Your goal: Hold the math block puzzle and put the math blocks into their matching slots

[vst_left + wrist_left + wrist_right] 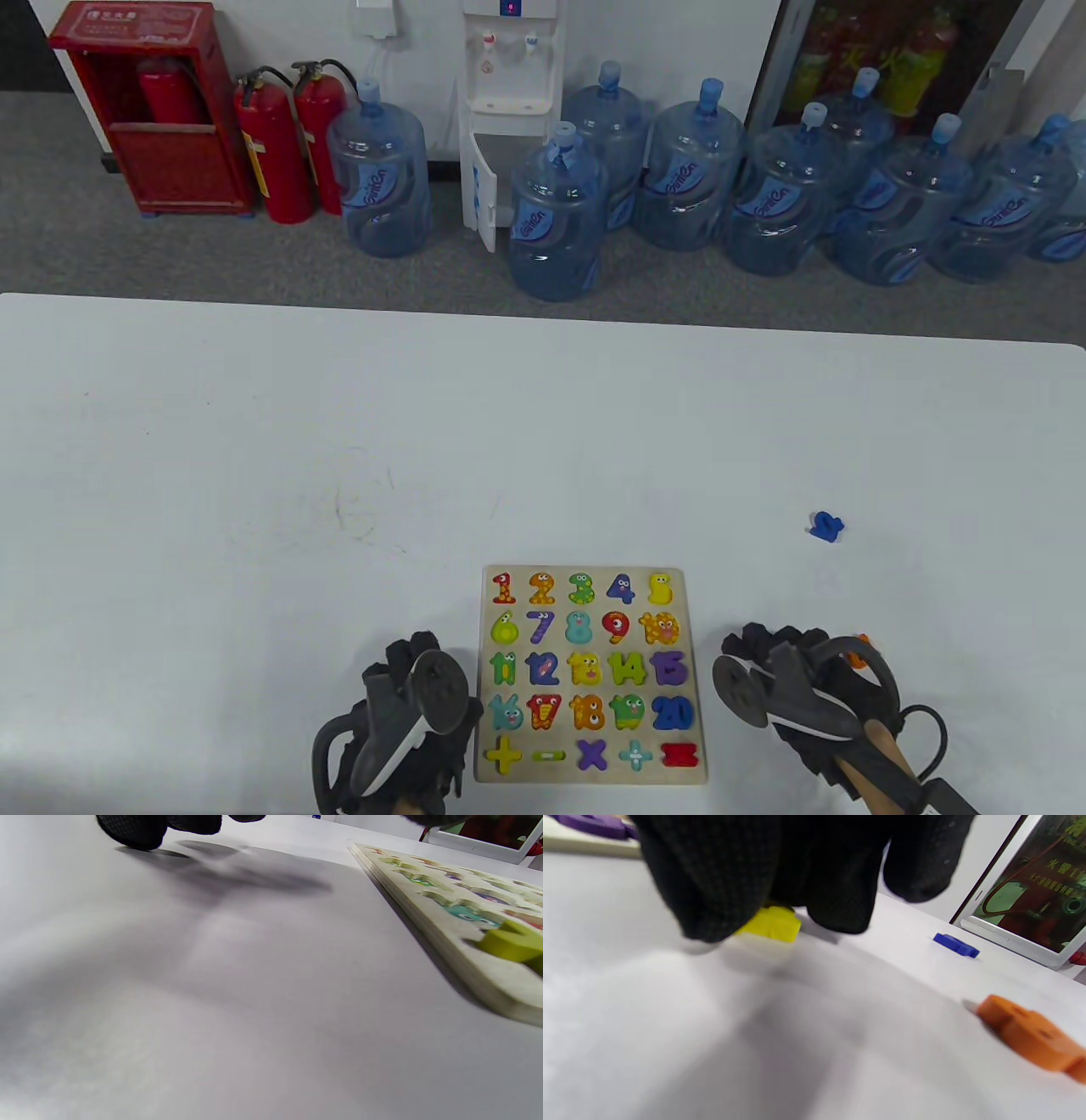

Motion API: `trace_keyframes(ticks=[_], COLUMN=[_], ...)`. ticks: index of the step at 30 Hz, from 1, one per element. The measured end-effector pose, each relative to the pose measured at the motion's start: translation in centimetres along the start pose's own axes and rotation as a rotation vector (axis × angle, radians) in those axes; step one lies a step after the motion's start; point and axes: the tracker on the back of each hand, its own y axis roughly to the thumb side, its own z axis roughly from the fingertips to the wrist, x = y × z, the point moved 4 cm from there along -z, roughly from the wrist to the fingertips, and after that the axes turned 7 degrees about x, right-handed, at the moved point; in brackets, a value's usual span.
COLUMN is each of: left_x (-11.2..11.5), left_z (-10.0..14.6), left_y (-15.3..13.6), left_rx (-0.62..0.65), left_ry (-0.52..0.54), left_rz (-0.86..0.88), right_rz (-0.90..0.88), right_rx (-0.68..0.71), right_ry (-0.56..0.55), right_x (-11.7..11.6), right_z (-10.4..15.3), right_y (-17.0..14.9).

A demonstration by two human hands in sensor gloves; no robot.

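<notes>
The wooden math puzzle board (696,679) lies flat at the table's front middle, with coloured number and sign blocks in its slots. My left hand (416,662) rests on the table just left of the board; in the left wrist view its fingertips (140,830) touch the bare table, apart from the board (441,955), and hold nothing. My right hand (768,649) is just right of the board. In the right wrist view its fingers (712,891) close down over a yellow block (772,925) that sits on the table.
A blue block (825,526) lies loose on the table at the far right and also shows in the right wrist view (955,944). An orange block (1031,1035) lies beside my right hand, half hidden in the table view (862,647). Water bottles stand on the floor behind.
</notes>
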Motion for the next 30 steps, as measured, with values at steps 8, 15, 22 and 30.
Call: trace_keyframes(ticks=[8,15,22,30], left_x=[0.1,0.1,0.1,0.1], left_z=[-0.1,-0.1,-0.1,-0.1], left_y=[0.1,0.1,0.1,0.1], left_rx=[0.012,0.007,0.008,0.014], left_ry=[0.0,-0.006,-0.001,-0.002], left_rz=[0.004,-0.001,0.001,0.002], right_rz=[-0.033,-0.017,-0.06,-0.048], right_rx=[-0.117,-0.17,-0.031,-0.046], right_ry=[-0.023,-0.014,0.016,-0.018], right_x=[-0.3,-0.1,0.0,-0.4], right_z=[0.0,0.5,1.4,1.0], right_y=[-1.5,-1.9,-1.5,-1.8])
